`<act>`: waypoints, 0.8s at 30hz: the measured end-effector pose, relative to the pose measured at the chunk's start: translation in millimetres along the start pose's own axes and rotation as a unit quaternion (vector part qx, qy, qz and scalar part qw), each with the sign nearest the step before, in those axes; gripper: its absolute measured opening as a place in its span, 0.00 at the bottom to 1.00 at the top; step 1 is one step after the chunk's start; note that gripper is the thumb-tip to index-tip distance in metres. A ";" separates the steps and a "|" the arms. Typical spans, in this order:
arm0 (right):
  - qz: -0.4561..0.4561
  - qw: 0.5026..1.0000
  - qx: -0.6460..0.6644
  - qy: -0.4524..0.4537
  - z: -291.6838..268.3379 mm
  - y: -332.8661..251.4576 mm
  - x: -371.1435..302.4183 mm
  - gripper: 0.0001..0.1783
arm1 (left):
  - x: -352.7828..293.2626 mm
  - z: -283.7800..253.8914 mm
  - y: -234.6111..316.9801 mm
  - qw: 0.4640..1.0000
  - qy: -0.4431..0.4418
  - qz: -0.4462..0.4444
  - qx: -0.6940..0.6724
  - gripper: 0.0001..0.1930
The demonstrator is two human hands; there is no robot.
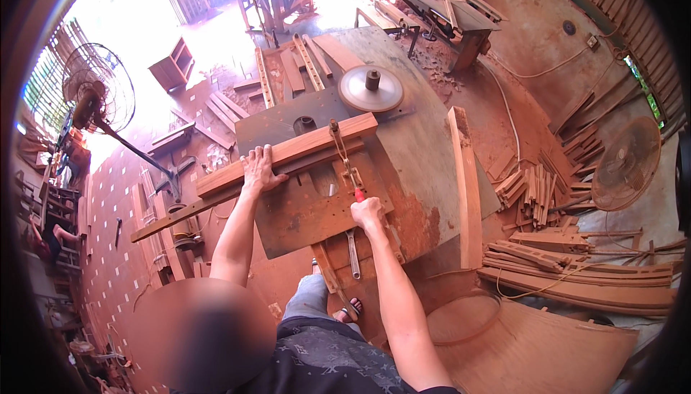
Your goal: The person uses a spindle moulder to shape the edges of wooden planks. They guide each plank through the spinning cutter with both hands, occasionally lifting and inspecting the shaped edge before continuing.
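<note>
A long squared wooden beam [295, 151] lies across a sliding wooden jig board [288, 225] on the machine table. My left hand [259, 169] grips the beam left of its middle, fingers over the top and thumb out to the side. The red handle [360, 195] of a toggle clamp [343, 153] is in my closed right hand [369, 214]. The clamp's arm reaches up to the beam near its right end. Just beyond the beam, a round circular saw blade [353, 92] surrounds a dark spindle. Below my right hand, a metal wrench [353, 256] lies on the jig.
A long wooden piece [466, 192] rests along the table's right side. Stacked timber [576, 272] fills the floor at right. A standing fan [97, 95] is at left; another fan [626, 164] is at right. A small wooden box [173, 63] sits beyond, at left.
</note>
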State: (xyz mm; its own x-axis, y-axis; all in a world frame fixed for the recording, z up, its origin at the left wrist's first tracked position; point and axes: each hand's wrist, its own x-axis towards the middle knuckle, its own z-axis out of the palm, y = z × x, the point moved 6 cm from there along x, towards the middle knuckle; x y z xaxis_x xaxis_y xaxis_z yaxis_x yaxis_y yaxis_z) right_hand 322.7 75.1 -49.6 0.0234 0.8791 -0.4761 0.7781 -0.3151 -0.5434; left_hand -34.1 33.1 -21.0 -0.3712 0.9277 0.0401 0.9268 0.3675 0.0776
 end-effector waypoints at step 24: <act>-0.021 1.000 0.014 -0.018 18.7 -44.0 40.9 0.21 | 54.0 6.2 -23.7 1.000 -0.017 -0.012 0.017 0.60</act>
State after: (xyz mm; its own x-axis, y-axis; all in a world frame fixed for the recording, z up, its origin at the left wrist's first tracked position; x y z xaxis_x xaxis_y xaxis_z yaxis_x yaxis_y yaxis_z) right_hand 277.7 118.3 -58.1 -0.0318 0.8786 -0.4765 0.7595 -0.2887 -0.5829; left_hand -75.8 74.9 -26.8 -0.3919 0.9200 0.0045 0.9192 0.3914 0.0439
